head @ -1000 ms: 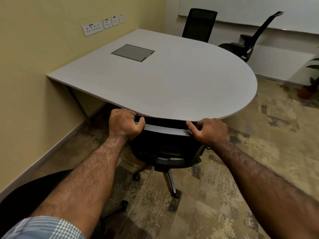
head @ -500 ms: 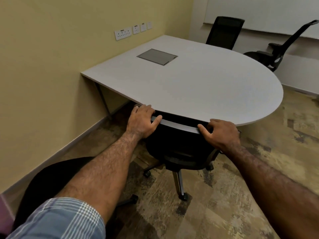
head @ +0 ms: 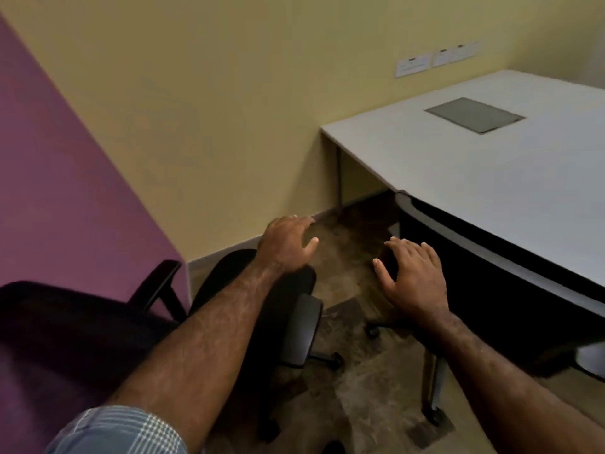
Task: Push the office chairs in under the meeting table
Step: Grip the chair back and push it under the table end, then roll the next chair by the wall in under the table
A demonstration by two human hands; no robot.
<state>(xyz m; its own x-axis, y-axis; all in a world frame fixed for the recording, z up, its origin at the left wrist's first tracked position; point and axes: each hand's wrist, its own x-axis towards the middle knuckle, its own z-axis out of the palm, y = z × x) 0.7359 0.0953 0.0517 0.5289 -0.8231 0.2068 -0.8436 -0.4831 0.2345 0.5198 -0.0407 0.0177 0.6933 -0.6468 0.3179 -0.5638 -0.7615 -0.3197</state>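
Left hand open, fingers spread, nothing held, hovered above seat of black mesh office chair with armrests, lower left, well clear of pale grey laminate tabletop. Right hand open too, fingers splayed, empty, hung just beside second black office chair with grey-trimmed backrest. Second chair tucked under tabletop edge, backrest top against rim. Grey rectangular cable hatch set in tabletop. Patterned brown carpet beneath.
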